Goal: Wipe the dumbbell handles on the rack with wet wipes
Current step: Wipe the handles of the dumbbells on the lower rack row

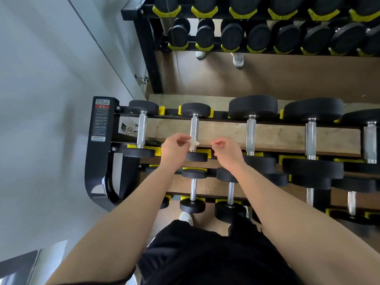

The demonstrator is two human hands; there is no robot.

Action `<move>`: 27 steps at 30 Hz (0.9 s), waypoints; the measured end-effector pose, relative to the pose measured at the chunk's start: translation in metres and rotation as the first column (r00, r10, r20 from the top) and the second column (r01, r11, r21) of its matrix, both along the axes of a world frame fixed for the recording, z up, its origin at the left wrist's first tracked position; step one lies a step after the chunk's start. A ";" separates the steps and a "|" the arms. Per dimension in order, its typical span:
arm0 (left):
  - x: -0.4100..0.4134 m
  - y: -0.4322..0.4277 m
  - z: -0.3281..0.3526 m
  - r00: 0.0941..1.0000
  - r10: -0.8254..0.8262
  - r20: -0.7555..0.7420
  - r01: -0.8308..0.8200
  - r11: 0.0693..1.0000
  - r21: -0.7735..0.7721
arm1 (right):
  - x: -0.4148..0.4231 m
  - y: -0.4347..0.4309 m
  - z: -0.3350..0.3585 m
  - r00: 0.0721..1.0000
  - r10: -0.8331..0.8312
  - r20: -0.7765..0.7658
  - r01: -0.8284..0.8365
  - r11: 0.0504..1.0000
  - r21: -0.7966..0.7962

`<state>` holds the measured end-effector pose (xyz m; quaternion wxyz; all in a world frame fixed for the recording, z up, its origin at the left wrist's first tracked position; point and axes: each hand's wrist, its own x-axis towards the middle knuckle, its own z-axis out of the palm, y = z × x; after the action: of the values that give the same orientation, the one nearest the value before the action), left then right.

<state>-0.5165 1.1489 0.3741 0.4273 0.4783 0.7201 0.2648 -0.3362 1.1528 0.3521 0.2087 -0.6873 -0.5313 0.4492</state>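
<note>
Pinched in the left hand [174, 146], a crumpled wet wipe [193, 143] against the near end of the second chrome handle [194, 130] on the top tier of the rack [100, 140]; right hand [226, 151] loosely curled just beside, holding nothing visible. Probably limp, damp and easily torn, so best bunched between fingertips and wrapped round the bar. Smooth, rigid metal under it, likely slick once wet; no need to lift the heavy dumbbell.

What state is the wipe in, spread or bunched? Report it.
Bunched: the wet wipe shows as a small crumpled wad pinched by the left hand.
</note>
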 end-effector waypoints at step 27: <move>-0.002 0.116 -0.110 0.998 0.046 -0.038 -0.046 0.999 0.012 | -0.091 0.043 -0.104 0.881 -0.451 0.144 0.439 0.892 0.107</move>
<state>-0.5189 1.2648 0.2638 0.4045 0.4689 0.7376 0.2693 -0.4271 1.1958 0.2485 0.2860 -0.8177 -0.3903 0.3119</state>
